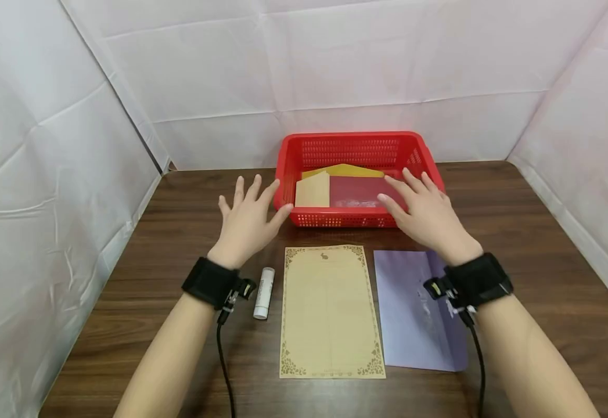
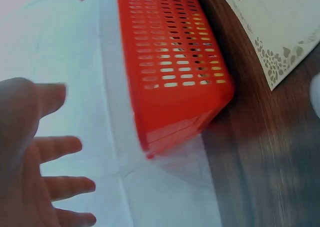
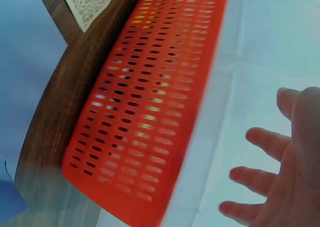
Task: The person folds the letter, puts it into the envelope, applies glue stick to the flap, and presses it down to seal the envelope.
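My left hand [image 1: 249, 223], fingers spread, hovers by the left front corner of a red plastic basket [image 1: 342, 219]. Over the basket's right front part is my right hand [image 1: 429, 217], its fingers spread too. Both wrist views show a gap between the fingers and the basket, and neither hand holds anything. Inside the basket lie a yellow envelope [image 1: 342, 169], a cream envelope [image 1: 311, 191] and a dark red envelope [image 1: 356, 190]. In front lies a cream sheet of letter paper [image 1: 330, 313] with a patterned border. A lavender envelope [image 1: 405, 325] lies right of it, partly under my right wrist.
A white glue stick [image 1: 264, 293] lies left of the letter paper. The wooden table [image 1: 141, 325] is bounded by white cloth walls [image 1: 204, 75] at the back and sides. A black cable [image 1: 225, 366] hangs from each wrist strap.
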A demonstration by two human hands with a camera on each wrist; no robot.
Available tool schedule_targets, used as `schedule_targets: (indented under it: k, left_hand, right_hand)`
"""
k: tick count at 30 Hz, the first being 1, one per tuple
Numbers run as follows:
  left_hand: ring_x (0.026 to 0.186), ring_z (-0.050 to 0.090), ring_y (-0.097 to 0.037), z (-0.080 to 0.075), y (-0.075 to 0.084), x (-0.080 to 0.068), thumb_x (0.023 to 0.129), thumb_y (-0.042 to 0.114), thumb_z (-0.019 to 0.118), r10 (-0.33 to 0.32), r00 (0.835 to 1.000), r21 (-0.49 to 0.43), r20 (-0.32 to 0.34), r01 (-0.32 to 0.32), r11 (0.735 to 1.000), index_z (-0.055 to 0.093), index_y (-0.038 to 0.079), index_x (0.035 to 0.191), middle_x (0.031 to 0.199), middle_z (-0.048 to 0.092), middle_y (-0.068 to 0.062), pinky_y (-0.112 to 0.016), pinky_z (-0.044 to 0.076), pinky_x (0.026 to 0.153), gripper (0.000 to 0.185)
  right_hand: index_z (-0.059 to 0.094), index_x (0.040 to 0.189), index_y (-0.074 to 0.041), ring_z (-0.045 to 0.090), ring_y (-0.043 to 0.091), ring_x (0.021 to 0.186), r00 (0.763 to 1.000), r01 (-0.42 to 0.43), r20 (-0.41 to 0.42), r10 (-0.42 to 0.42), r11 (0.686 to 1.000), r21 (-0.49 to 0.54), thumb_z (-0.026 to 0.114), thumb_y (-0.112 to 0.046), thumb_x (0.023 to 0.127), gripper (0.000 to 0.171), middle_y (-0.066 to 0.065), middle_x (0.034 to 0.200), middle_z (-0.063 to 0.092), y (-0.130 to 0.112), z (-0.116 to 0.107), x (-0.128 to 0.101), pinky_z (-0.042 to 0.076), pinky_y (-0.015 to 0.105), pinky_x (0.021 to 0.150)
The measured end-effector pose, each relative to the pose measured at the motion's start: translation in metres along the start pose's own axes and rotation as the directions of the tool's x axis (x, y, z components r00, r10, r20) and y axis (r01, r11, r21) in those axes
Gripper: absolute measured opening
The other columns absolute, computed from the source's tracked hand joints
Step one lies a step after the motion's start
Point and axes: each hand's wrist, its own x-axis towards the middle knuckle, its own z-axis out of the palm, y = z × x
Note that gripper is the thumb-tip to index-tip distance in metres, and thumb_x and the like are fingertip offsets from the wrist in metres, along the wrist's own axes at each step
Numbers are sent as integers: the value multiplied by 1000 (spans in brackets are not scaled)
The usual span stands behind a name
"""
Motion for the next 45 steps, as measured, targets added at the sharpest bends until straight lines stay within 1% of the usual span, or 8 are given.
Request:
schedule_targets:
  k: [5,10,18,22,26,32,38,45]
  left_hand:
    - [151,6,-47,0,-14,-39,101,52,54,2,1000,18,10,-2,1000,43,18,154,162,27,-20,-78,4,109,64]
    - [149,14,-49,17,-25,-81,101,41,61,9,1000,25,-1,-9,1000,51,12,148,158,33,-24,-79,13,107,56]
    - [148,19,-47,49,-15,-129,97,34,69,139,990,11,-26,-139,990,58,13,143,157,35,-23,-73,23,109,51]
    - [147,28,-40,59,-6,-144,96,29,71,262,964,9,-45,-262,965,64,12,136,154,42,-21,-65,26,114,44]
    - [145,36,-34,67,1,-159,95,29,72,358,933,-10,-24,-359,933,67,11,132,150,48,-19,-55,34,113,42]
    - [143,40,-27,73,7,-176,98,41,65,430,893,-55,132,-427,903,61,9,139,150,50,-11,-46,40,111,52]
    - [140,44,-27,72,9,-178,98,47,63,442,853,-76,279,-439,895,54,7,145,150,50,-9,-43,45,107,62]
    - [138,47,-27,71,9,-177,96,44,68,406,843,-74,352,-407,910,56,5,143,150,50,-10,-42,47,105,63]
  right_hand:
    - [48,150,-10,34,46,142,995,79,-62,-77,997,27,59,-44,100,61,22,155,40,3,0,-38,29,68,109]
    - [58,142,-9,51,41,131,983,166,-84,-163,985,36,67,-33,98,51,21,143,55,1,23,-78,42,62,102]
    - [68,131,-17,57,37,125,964,258,-51,-262,964,-63,74,-39,92,46,12,132,65,-20,77,-123,26,75,103]
    - [64,136,-20,50,38,132,940,341,5,-342,935,-95,76,-54,84,63,10,140,59,-27,97,-142,19,77,104]
    - [58,144,-18,44,38,138,912,408,76,-403,909,-78,67,-70,83,81,10,148,52,-32,110,-156,14,77,104]
    - [54,147,-16,43,35,139,909,389,183,-376,920,-44,61,-72,86,83,8,151,49,-35,115,-165,11,73,107]
    - [60,141,-15,53,31,132,910,391,170,-379,920,-39,61,-69,88,75,9,149,52,-35,118,-168,24,66,105]
    - [64,137,-18,55,29,128,903,415,145,-406,909,-43,59,-69,89,70,10,145,56,-35,119,-166,32,64,99]
